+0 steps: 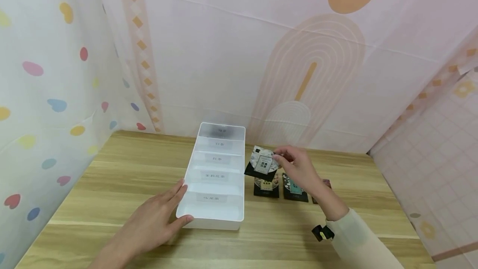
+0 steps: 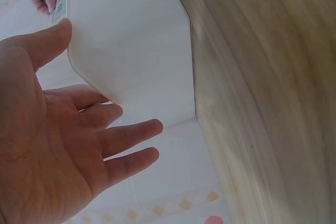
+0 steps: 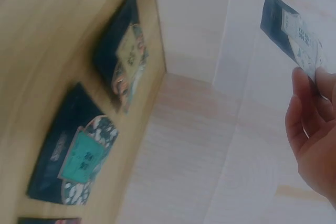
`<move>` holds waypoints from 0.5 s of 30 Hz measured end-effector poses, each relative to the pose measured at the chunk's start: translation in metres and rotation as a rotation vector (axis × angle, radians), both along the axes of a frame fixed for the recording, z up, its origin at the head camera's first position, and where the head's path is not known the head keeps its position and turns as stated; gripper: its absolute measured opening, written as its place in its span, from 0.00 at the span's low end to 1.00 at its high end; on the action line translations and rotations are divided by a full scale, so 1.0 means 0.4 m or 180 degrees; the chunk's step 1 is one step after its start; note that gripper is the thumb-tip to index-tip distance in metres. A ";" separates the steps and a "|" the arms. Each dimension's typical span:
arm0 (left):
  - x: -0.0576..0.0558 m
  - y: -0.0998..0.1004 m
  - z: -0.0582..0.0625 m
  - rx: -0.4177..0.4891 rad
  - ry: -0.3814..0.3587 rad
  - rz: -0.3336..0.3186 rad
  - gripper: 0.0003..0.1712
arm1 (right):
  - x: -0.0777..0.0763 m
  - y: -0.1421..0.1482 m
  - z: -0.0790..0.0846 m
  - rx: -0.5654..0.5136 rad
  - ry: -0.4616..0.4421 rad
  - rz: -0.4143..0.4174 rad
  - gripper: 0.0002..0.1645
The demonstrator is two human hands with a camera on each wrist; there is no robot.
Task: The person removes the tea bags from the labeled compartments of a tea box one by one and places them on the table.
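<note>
pale sheets are hanging behind and beside a wood-grain table; coloured spots are dotting the left one, a peach arch is decorating the back.

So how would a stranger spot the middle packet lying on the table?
On the wooden table, find the long white divided box. To its right, in the head view, is a row of three. The middle packet wears a teal label, unlike the yellow-labelled packet and the partly hidden reddish packet.

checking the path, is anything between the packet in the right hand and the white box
Nothing visible. The right hand holds the packet raised close beside the box; other packets lie below on the table.
</note>
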State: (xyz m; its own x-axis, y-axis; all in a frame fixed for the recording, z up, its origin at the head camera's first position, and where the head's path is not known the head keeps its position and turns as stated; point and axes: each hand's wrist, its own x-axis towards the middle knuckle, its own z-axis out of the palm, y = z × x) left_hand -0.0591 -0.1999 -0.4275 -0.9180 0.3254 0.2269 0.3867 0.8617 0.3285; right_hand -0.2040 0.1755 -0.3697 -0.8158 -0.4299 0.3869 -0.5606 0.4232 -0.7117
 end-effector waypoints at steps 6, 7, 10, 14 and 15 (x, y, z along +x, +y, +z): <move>0.003 -0.007 0.002 -0.0003 -0.0012 0.0023 0.44 | 0.016 0.018 -0.009 0.0035 -0.0043 -0.0054 0.07; 0.005 -0.008 0.003 -0.0007 -0.0007 0.0026 0.44 | 0.018 0.020 -0.009 0.0037 -0.0048 -0.0053 0.07; 0.005 -0.010 0.002 -0.0024 0.0010 0.0020 0.44 | 0.029 0.030 -0.006 0.0052 -0.0086 -0.0044 0.08; 0.004 -0.009 0.002 -0.0031 0.0036 -0.0001 0.44 | 0.041 0.046 -0.011 0.0158 -0.0103 -0.0062 0.08; 0.004 -0.009 0.002 -0.0031 0.0042 -0.0003 0.44 | 0.045 0.050 -0.013 0.0188 -0.0104 -0.0066 0.08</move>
